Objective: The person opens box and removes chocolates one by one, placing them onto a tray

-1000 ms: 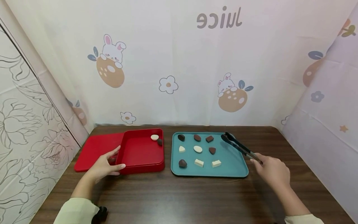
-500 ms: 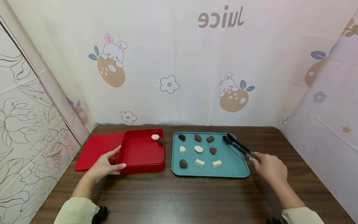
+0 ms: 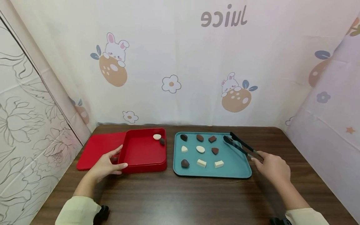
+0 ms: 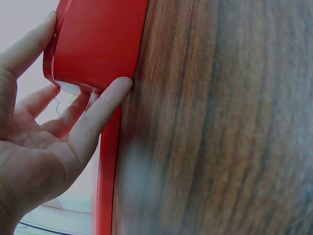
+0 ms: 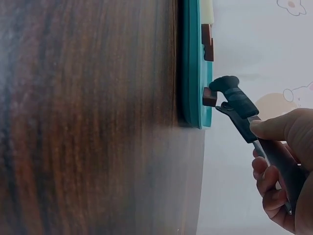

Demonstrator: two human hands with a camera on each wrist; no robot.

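Note:
My left hand holds the front left corner of a red box, thumb and fingers spread round its walls. A white oval chocolate and a dark chocolate lie at the box's back right. My right hand grips black-tipped metal tongs, whose tips stand apart over the back right of the teal tray. Left of the tips lies a square brown chocolate; in the right wrist view the tips overlap the edge of a brown chocolate.
A flat red lid lies left of the box, partly behind my left hand. Several brown and white chocolates, among them a white bar, stand in rows on the tray. Dark wooden table runs back to a printed curtain.
The tongs' tips have spread wider apart over the tray. The right hand has barely shifted; the left hand keeps its place on the box. The head view has drifted slightly.

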